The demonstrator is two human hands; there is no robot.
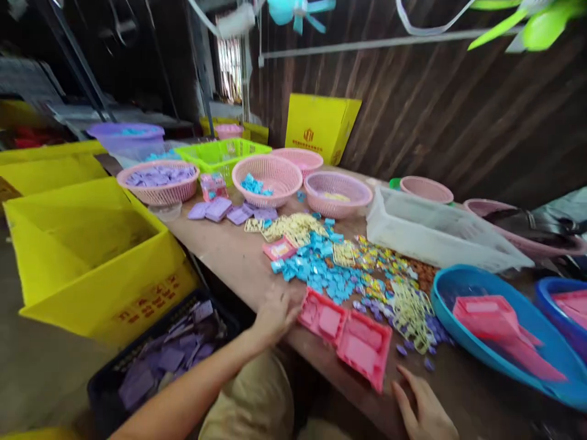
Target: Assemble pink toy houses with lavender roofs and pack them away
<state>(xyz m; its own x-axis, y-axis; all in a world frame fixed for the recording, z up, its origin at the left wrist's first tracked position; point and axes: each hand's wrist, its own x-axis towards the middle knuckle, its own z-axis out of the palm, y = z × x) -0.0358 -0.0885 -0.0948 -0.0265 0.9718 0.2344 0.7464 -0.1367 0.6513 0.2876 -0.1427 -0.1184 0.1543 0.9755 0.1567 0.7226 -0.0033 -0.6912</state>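
My left hand (276,312) rests at the table's front edge, fingers touching the left end of an open pink plastic case (345,334) that lies flat with both halves spread. My right hand (424,409) lies open on the bare wood just right of the case, holding nothing. Behind the case spreads a heap of small blue pieces (321,269), with yellow lattice pieces (293,226), multicoloured bits (380,260) and purple beads (413,330) around it.
Pink baskets (266,177) and a green basket (222,153) stand at the back, a white tray (435,232) and blue basins (504,342) with pink scoops on the right. Yellow boxes (92,250) and a dark crate of purple cards (160,360) sit left of the table.
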